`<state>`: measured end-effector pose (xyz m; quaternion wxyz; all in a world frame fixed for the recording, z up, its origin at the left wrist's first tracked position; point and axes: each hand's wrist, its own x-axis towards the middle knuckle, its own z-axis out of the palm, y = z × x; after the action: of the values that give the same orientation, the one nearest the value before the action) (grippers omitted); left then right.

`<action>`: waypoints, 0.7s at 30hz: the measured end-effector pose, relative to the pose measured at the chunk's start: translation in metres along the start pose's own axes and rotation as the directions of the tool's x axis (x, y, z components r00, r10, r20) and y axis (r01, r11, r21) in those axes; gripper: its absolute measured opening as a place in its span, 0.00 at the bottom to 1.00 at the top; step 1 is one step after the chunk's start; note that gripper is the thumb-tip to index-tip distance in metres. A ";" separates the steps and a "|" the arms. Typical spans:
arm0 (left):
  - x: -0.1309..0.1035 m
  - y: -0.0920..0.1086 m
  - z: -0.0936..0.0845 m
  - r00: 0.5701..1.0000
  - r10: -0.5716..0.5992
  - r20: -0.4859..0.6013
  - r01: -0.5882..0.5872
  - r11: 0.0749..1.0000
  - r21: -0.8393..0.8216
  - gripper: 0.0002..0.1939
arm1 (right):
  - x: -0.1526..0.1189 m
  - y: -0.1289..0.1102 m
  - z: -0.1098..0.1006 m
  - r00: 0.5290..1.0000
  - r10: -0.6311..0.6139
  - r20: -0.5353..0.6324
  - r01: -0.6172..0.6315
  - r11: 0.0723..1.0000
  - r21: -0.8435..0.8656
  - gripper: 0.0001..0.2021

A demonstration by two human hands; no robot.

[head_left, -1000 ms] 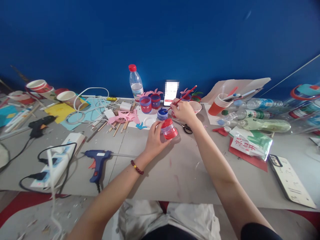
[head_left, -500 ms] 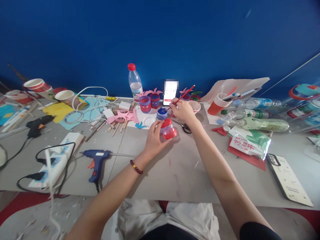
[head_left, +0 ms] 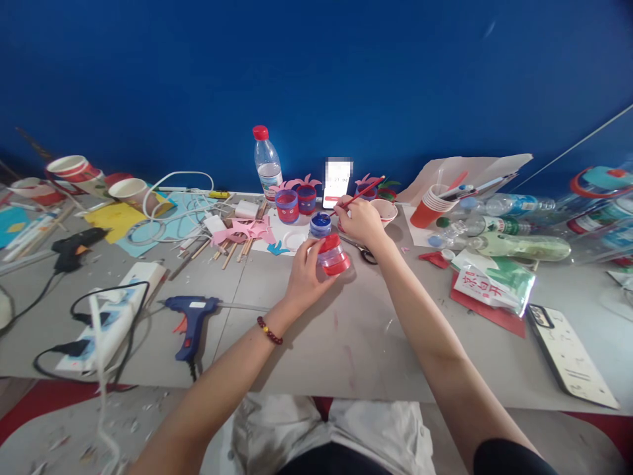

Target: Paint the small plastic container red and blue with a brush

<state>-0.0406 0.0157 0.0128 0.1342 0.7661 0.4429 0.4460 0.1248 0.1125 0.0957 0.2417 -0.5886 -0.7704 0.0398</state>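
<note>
My left hand (head_left: 307, 274) is closed around a small clear cup painted with red bands (head_left: 334, 254), tilted just above the table. Between the fingers of my right hand (head_left: 362, 221) is a red-handled paintbrush (head_left: 364, 188), its tip at the mouth of a small jar of blue paint (head_left: 321, 225). Two red-and-purple painted cups, one with eyes (head_left: 287, 206) and another (head_left: 306, 199) beside it, stand behind the jar. A pair of scissors (head_left: 368, 255) lies under my right wrist, and a white bowl (head_left: 385, 211) is partly hidden by that hand.
A lit phone (head_left: 337, 185) leans at the back beside a red-capped bottle (head_left: 267, 161). To the left are a blue glue gun (head_left: 192, 323) and a power strip (head_left: 113, 316). Stacked paper cups (head_left: 429, 206), plastic bottles (head_left: 514, 204) and another phone (head_left: 573, 356) sit on the right.
The brush tip has shifted slightly at the paint jar, and my right hand has moved a little to the left. My left hand keeps the red-banded cup in the same place.
</note>
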 end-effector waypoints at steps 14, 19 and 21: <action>0.000 0.002 0.000 1.000 -0.008 -0.021 0.009 1.000 0.008 0.39 | 0.001 -0.001 0.004 0.995 -0.095 -0.020 0.096 0.994 0.055 0.14; 0.000 0.003 -0.001 0.999 -0.034 -0.011 0.034 0.999 -0.002 0.39 | 0.001 -0.005 -0.003 0.995 -0.097 0.014 0.097 0.991 -0.096 0.15; 0.000 0.004 -0.001 0.999 -0.046 -0.006 0.046 0.999 -0.006 0.39 | 0.001 -0.005 -0.005 0.996 -0.094 0.003 0.094 0.991 -0.091 0.15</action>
<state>-0.0393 0.0136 0.0156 0.1451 0.7538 0.4599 0.4464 0.1222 0.1104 0.1025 0.2168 -0.5620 -0.7982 -0.0074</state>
